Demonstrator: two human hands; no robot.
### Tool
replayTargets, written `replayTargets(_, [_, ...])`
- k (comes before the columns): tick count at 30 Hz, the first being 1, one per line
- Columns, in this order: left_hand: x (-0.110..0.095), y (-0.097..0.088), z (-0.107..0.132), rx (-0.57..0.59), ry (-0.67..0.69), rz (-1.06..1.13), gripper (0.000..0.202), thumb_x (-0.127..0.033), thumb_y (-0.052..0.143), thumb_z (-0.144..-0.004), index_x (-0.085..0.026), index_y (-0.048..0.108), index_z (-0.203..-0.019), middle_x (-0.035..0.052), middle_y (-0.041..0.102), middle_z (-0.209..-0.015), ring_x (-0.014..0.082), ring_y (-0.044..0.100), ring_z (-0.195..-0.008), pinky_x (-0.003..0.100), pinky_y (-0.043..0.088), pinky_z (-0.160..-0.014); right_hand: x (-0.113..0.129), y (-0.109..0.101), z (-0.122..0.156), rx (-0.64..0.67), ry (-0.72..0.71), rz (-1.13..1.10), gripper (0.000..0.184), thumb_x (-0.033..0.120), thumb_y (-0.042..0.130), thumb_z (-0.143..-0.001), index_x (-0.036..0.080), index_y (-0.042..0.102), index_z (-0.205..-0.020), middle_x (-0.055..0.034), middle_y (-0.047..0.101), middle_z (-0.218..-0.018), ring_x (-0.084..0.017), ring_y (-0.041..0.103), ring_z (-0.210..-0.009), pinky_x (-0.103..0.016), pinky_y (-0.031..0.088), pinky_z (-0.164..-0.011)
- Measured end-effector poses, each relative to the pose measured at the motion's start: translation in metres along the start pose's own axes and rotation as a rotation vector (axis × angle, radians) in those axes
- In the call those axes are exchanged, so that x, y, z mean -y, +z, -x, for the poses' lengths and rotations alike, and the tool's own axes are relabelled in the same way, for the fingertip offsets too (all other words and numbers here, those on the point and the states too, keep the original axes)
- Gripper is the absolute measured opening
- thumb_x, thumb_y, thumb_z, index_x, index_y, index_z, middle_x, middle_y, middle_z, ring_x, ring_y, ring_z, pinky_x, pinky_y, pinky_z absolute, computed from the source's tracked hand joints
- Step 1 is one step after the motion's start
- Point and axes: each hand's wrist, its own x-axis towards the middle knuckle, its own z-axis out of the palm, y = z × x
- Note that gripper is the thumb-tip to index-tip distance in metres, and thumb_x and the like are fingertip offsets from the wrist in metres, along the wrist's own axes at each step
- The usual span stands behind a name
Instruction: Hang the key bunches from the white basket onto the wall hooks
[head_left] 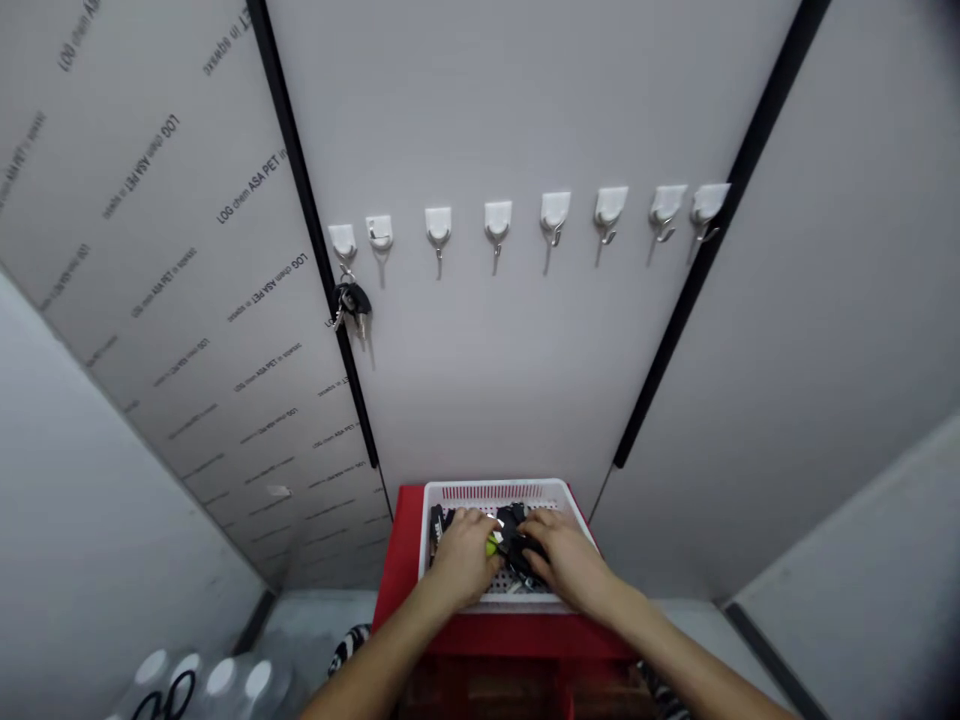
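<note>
White basket (pixel 517 599): left hand (pixel 466 552), right hand (pixel 571 560) inside, apparently handling black items (pixel 511 520); grip closure untellable; next move needs secure pinch.

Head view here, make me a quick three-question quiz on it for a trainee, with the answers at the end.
1. How many hooks show?
2. True or false: the hanging keys are on the far-right hook.
3. Fill in the blank: the left hand and right hand both reach into the white ____.

Key: 1. Eight. 2. False; far-left. 3. Basket.
</note>
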Motion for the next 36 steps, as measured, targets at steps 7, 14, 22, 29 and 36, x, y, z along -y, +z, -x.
replayTargets(7, [-0.002,-0.002,0.004,0.015,-0.002,0.016,0.029,-0.016,0.044,-0.061,-0.021,0.05,-0.089,0.0011,0.047,-0.092,0.0151,0.036,-0.091,0.023,0.029,-0.079,0.005,-0.004,0.008,-0.049,-0.055,-0.108,0.024,0.03,0.053,-0.058,0.021,0.055,-0.079,-0.0026,0.051,-0.08,-0.017,0.041,-0.079,-0.028,0.031,-0.07])
replayTargets(14, [-0.001,0.001,0.004,-0.023,-0.024,0.062,0.027,-0.014,0.044,-0.059,-0.02,0.051,-0.084,0.0004,0.049,-0.089,0.0149,0.037,-0.089,0.023,0.028,-0.078,0.002,0.002,0.008,-0.11,-0.004,-0.115,0.01,0.019,0.045,-0.063,0.018,0.054,-0.067,-0.0033,0.051,-0.072,-0.017,0.041,-0.077,-0.028,0.03,-0.068])
replayTargets(22, [-0.003,-0.001,0.006,-0.055,-0.071,0.097,0.027,-0.013,0.043,-0.058,-0.02,0.05,-0.083,0.0005,0.05,-0.084,0.0137,0.039,-0.084,0.022,0.03,-0.073,-0.003,0.002,0.01,-0.195,0.042,-0.314,0.018,0.024,0.033,-0.072,0.016,0.049,-0.071,-0.005,0.051,-0.073,-0.015,0.045,-0.072,-0.027,0.034,-0.066])
replayTargets(29, [-0.008,-0.001,0.008,-0.06,-0.18,-0.074,0.031,-0.021,0.044,-0.058,-0.019,0.048,-0.089,0.0042,0.047,-0.092,0.0185,0.039,-0.089,0.028,0.03,-0.075,-0.005,-0.001,0.012,-0.305,0.121,-0.538,0.023,0.034,0.034,-0.072,0.017,0.049,-0.072,-0.0023,0.053,-0.065,-0.013,0.047,-0.061,-0.022,0.036,-0.058])
replayTargets(36, [-0.011,-0.011,0.007,0.016,-0.187,-0.144,0.024,-0.02,0.041,-0.058,-0.017,0.051,-0.08,0.0071,0.05,-0.089,0.0203,0.043,-0.084,0.03,0.033,-0.072,-0.008,-0.003,0.015,-0.331,0.231,-0.744,0.032,0.041,0.031,-0.071,0.015,0.048,-0.08,0.0022,0.043,-0.051,-0.01,0.04,-0.045,-0.02,0.033,-0.043])
